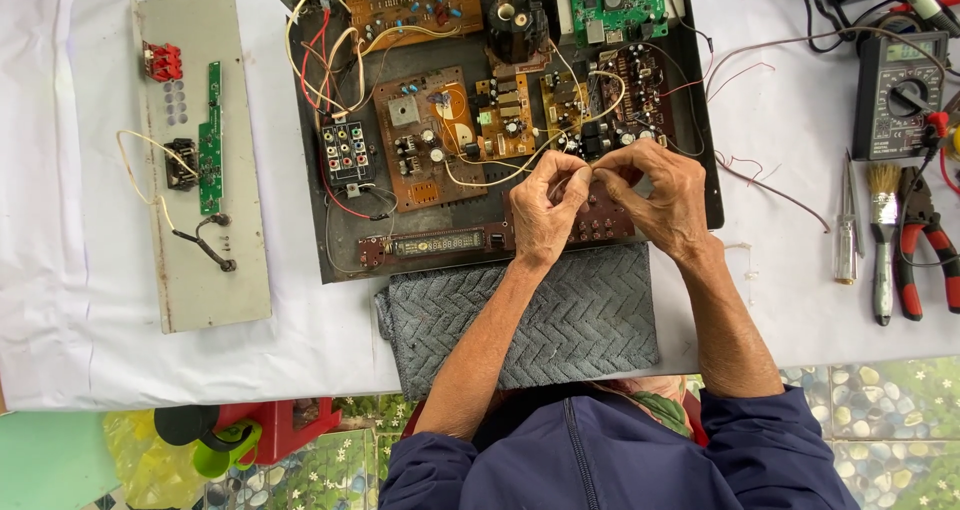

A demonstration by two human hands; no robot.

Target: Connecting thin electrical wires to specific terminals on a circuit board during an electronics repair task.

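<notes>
Fingertips (583,178) of both hands are pinching one pale wire (480,180) between them, above the near edge of the open chassis (340,255). Nearest, a grey towel (520,320) is hanging over the near edge of the white-covered table (800,300). Left hand (545,215) and right hand (655,195) are meeting thumb to thumb over a brown button board (600,225). Farther off, circuit boards (425,135) are filling the chassis.
</notes>
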